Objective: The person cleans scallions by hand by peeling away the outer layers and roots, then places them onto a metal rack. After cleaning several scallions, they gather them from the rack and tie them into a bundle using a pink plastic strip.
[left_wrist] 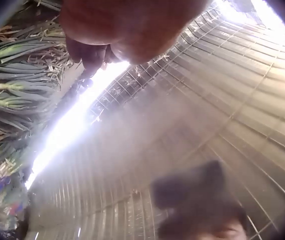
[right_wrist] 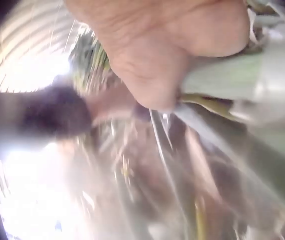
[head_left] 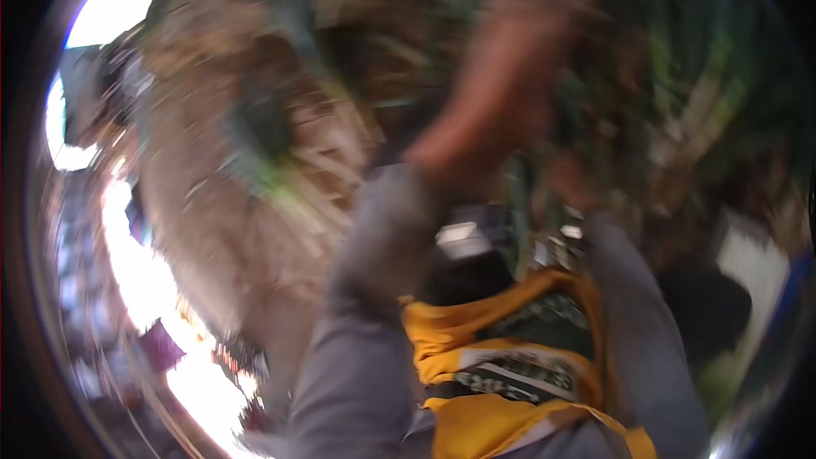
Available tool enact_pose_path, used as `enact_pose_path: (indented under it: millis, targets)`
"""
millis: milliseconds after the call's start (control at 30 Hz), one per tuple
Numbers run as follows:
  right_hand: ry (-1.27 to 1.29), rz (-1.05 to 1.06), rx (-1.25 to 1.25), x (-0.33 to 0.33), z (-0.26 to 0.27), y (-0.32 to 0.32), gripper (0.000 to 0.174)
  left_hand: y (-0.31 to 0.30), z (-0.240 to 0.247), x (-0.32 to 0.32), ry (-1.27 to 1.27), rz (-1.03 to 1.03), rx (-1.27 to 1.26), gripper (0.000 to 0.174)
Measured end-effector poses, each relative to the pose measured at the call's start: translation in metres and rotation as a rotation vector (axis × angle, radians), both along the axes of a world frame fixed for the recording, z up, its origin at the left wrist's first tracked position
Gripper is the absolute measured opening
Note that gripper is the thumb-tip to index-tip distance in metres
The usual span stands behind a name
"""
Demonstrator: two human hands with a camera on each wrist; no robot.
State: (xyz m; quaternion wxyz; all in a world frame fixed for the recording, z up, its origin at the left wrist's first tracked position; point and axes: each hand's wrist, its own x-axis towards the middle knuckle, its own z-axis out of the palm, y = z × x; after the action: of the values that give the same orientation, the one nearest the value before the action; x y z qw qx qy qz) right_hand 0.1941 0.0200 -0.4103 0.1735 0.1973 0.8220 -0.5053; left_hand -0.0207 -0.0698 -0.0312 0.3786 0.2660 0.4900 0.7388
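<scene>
In the head view my left hand (head_left: 518, 76) reaches forward over leeks, heavily blurred. The left wrist view shows its fingers (left_wrist: 93, 54) bent; whether they hold anything I cannot tell. My right hand (head_left: 571, 180) is lower and closer to my body, partly lost among dark leaves. Seen from the right wrist, this hand (right_wrist: 177, 45) grips a leek (right_wrist: 225, 77), whose pale green shaft runs off to the right edge. More long leaves (right_wrist: 242, 150) hang below it. My left sleeve (right_wrist: 37, 112) crosses this view at the left.
Leeks (head_left: 319, 170) lie on brown ground (head_left: 212, 229) to the left; a further mass of leeks (head_left: 705, 102) is at the right. A yellow and dark green garment (head_left: 510, 361) covers my lap. A whitish panel (head_left: 752, 259) stands at right. A ribbed roof (left_wrist: 217, 110) curves overhead.
</scene>
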Motion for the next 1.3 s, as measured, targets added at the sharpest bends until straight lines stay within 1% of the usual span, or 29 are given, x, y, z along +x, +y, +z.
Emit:
enact_pose_path:
  millis: [33,67,100,133,167,233,300,367,400,433,467,500,567,600,667,700,767,800,833,867,900,967,1033,1067,1100,1167,1200,1267,1300]
  targets:
    - [0.271,-0.044,0.464,0.015,-0.029,-0.044,0.034,-0.009,0.007,0.003,-0.011,0.02,-0.002,0.043]
    - [0.331,-0.089,0.616,0.004,0.026,-0.07,0.047,-0.015,0.013,0.005,-0.05,0.037,0.003,0.042]
    - [0.244,-0.067,0.66,0.006,0.027,-0.079,0.055,-0.021,0.019,0.008,-0.118,0.048,0.019,0.042]
    - [0.156,-0.04,0.705,0.009,0.028,-0.088,0.063,-0.021,0.016,-0.013,-0.356,-0.349,0.236,0.043]
    - [0.076,-0.108,0.644,0.006,0.061,-0.087,0.065,-0.022,0.019,-0.013,-0.375,-0.287,0.16,0.043]
    - [0.1,-0.078,0.699,0.013,0.046,-0.087,0.063,-0.034,0.022,0.007,-0.342,-0.158,0.092,0.043]
    - [0.129,-0.049,0.749,0.005,0.043,-0.067,0.062,-0.034,0.023,0.009,-0.313,-0.152,0.073,0.043]
    - [-0.236,0.113,0.402,-0.014,0.082,-0.026,0.06,-0.032,0.026,0.016,-0.302,-0.141,0.054,0.044]
    - [-0.205,-0.006,0.315,-0.024,0.111,-0.007,0.056,-0.029,0.034,0.02,-0.293,-0.201,0.065,0.044]
    - [-0.029,-0.149,0.341,-0.026,0.122,0.011,0.056,-0.026,0.033,0.021,-0.289,-0.23,0.07,0.044]
    - [0.152,-0.29,0.363,-0.026,0.121,0.029,0.055,-0.024,0.033,0.022,-0.285,-0.259,0.075,0.044]
    - [0.379,-0.49,0.502,-0.026,0.099,0.04,0.043,-0.025,0.027,0.02,-0.247,-0.206,0.032,0.044]
    - [0.429,-0.645,0.738,-0.031,0.074,0.065,0.045,-0.019,0.031,0.026,-0.189,-0.155,-0.012,0.045]
    - [0.435,-0.651,0.731,-0.035,0.06,0.071,0.045,-0.017,0.034,0.039,-0.159,-0.124,0.017,0.045]
    - [0.325,-0.684,0.776,-0.045,0.048,0.075,0.054,-0.015,0.034,0.035,-0.147,-0.081,-0.092,0.047]
    - [0.327,-0.681,0.769,-0.049,0.041,0.074,0.054,-0.014,0.034,0.033,-0.143,-0.061,-0.146,0.047]
    - [0.03,-0.399,0.295,-0.061,0.062,0.048,0.044,-0.008,0.044,0.05,-0.108,-0.053,-0.092,0.048]
    - [0.027,-0.242,0.325,-0.062,0.056,0.027,0.042,-0.006,0.046,0.053,-0.098,-0.051,-0.075,0.048]
    - [0.024,-0.087,0.353,-0.06,0.046,0.006,0.039,-0.008,0.045,0.048,-0.114,-0.004,-0.155,0.049]
    - [0.121,-0.057,0.406,-0.054,0.044,-0.009,0.037,-0.008,0.043,0.044,-0.129,0.043,-0.232,0.049]
    - [0.22,-0.026,0.461,-0.05,0.042,-0.017,0.036,-0.007,0.042,0.044,-0.133,0.04,-0.233,0.049]
    - [0.255,-0.016,0.504,-0.051,0.037,-0.007,0.034,-0.009,0.042,0.046,-0.124,0.028,-0.234,0.05]
    - [0.233,-0.205,0.3,-0.059,0.027,0.021,0.033,-0.009,0.042,0.05,-0.12,0.025,-0.248,0.05]
    - [0.133,-0.389,0.368,-0.062,0.043,0.035,0.03,-0.008,0.043,0.05,-0.103,0.033,-0.251,0.049]
    - [0.06,-0.415,0.42,-0.062,0.055,0.052,0.032,-0.008,0.044,0.048,-0.098,0.038,-0.241,0.049]
    - [0.02,-0.332,0.56,-0.056,0.042,0.074,0.033,-0.01,0.044,0.046,-0.115,0.055,-0.296,0.047]
    - [0.03,-0.33,0.559,-0.055,0.035,0.079,0.033,-0.011,0.044,0.047,-0.107,0.062,-0.295,0.047]
    - [-0.018,-0.331,0.771,-0.06,0.031,0.082,0.036,-0.011,0.044,0.046,-0.143,0.099,-0.325,0.045]
    - [-0.002,-0.332,0.77,-0.063,0.028,0.082,0.036,-0.012,0.043,0.044,-0.15,0.114,-0.334,0.045]
